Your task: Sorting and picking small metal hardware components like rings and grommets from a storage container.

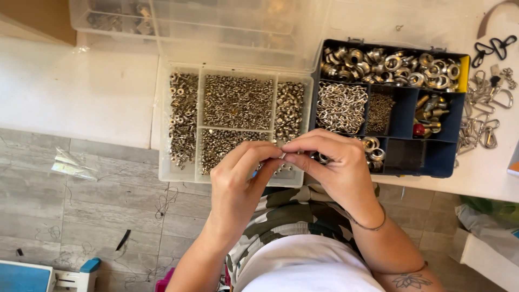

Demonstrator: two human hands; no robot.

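My left hand and my right hand meet fingertip to fingertip over the front edge of a clear plastic organizer box. Between the pinched fingers sits a small silver metal part, mostly hidden. The clear box holds several compartments of small silver rivets and eyelets. Beside it, under my right hand, a dark blue organizer box holds large metal rings, chain links and mixed fittings.
Both boxes rest on a white table, the clear lid standing open behind. Loose metal hooks and D-rings lie at the right. Grey tiled floor with thread scraps is below; a blue-topped stool stands at bottom left.
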